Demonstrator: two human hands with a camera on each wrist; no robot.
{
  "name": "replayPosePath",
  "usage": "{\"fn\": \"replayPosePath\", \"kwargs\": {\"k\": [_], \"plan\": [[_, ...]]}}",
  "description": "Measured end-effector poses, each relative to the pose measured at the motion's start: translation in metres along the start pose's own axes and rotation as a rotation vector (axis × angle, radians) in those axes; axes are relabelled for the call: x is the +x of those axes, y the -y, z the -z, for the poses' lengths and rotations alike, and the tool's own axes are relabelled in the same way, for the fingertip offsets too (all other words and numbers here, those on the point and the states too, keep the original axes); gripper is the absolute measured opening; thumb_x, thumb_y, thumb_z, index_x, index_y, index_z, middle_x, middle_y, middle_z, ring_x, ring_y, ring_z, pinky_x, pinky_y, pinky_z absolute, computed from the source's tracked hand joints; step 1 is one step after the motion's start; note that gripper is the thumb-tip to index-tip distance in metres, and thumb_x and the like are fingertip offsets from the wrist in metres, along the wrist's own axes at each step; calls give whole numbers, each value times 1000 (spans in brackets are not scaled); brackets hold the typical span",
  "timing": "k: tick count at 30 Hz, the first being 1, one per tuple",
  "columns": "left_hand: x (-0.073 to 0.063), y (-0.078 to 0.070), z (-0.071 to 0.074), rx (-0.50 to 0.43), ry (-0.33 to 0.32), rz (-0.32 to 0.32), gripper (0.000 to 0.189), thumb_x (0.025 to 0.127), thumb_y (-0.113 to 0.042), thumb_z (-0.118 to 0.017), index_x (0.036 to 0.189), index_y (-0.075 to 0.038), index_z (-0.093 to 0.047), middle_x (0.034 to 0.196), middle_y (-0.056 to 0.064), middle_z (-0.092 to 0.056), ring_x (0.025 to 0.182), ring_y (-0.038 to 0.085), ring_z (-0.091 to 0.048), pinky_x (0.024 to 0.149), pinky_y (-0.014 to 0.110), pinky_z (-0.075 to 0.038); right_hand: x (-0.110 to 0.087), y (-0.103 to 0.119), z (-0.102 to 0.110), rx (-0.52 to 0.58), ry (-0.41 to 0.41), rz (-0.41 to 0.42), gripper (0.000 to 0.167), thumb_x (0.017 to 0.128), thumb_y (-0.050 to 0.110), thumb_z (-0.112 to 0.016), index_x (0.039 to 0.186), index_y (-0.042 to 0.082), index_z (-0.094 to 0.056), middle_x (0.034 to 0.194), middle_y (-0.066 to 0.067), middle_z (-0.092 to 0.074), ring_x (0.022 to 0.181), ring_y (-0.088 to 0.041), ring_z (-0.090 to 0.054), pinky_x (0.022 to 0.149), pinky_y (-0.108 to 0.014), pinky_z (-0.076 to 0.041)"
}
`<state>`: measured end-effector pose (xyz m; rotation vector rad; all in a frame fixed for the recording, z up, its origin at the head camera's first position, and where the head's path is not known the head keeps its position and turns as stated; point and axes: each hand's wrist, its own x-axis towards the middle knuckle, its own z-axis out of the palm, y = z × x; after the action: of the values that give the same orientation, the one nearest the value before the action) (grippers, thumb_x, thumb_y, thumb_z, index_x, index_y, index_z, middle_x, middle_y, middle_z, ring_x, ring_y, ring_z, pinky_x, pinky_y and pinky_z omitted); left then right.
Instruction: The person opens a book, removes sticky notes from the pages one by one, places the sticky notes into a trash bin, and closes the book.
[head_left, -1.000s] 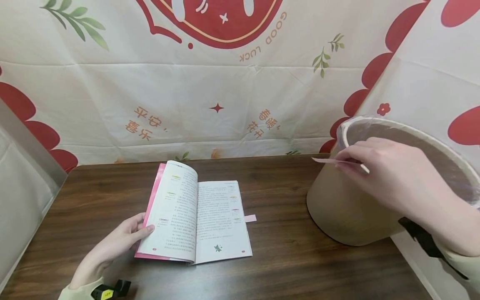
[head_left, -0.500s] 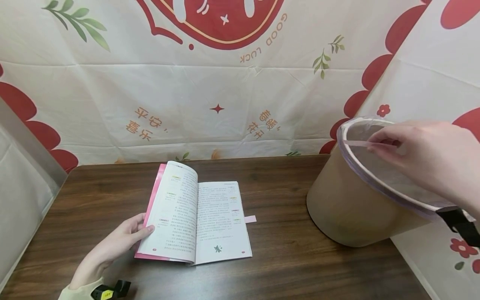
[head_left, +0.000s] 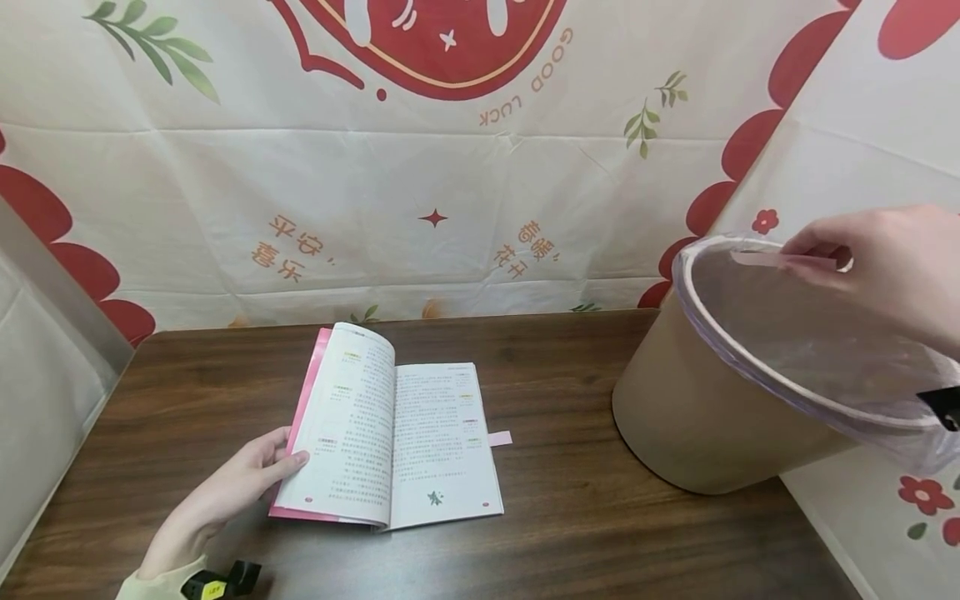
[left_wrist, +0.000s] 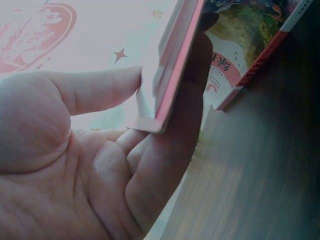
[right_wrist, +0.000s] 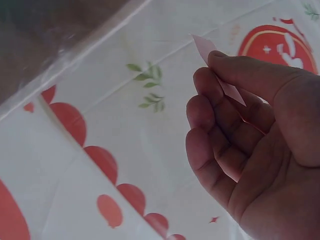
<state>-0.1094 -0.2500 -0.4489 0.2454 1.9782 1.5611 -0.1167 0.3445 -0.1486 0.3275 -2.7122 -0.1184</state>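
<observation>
Right wrist view: a pink paper strip [right_wrist: 202, 47] is pinched between the thumb and the adjacent fingertips of the right hand [right_wrist: 270, 165]. The remaining fingers are curled below the pinch, and the two ends of the strip project on opposite sides of it. In the head view, the strip is seen against the mouth of a tan bin [head_left: 690, 400], next to the fingertips; whether it is held above or below rim level cannot be told. Clear film [head_left: 750, 377] is folded over the bin's rim.

An open book [head_left: 446, 442] is gripped at its outer left edge by the left hand [head_left: 240, 471]: the thumb is laid on the page side, and the fingers are placed behind the pink cover. On the edge farthest from these fingers, a pink tab [head_left: 500, 438] protrudes. Beneath both hands, the book and the bin are supported by a dark wood-grain table [head_left: 555, 542]. Beyond the fingers, a printed backdrop [head_left: 420, 175] is hung.
</observation>
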Motion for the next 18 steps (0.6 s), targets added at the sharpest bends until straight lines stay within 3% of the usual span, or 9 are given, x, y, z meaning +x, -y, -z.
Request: {"fn": "replayPosePath", "kwargs": {"k": [6, 12, 18], "plan": [[0, 0, 0, -3, 1, 5, 65, 111, -22, -51, 155, 16, -22, 121, 19, -77, 96, 12, -78, 81, 31, -64, 10, -17, -6, -37, 70, 3, 6, 81, 10, -81, 84, 15, -80, 72, -6, -76, 59, 13, -40, 59, -31, -35], [0, 0, 0, -5, 4, 3, 64, 111, -23, -51, 154, 16, -23, 121, 19, -77, 95, 12, -78, 81, 32, -65, 20, -30, -14, -75, 120, 37, 7, 84, 15, -79, 82, 22, -78, 67, 6, -69, 58, 5, -40, 58, -30, -34], [1, 1, -1, -10, 3, 3, 64, 111, -22, -52, 154, 16, -23, 121, 19, -77, 95, 13, -78, 81, 32, -65, 27, -39, -26, -93, 205, 60, 11, 81, 15, -84, 81, 24, -77, 68, 6, -66, 62, -12, -49, 60, -32, -36]]}}
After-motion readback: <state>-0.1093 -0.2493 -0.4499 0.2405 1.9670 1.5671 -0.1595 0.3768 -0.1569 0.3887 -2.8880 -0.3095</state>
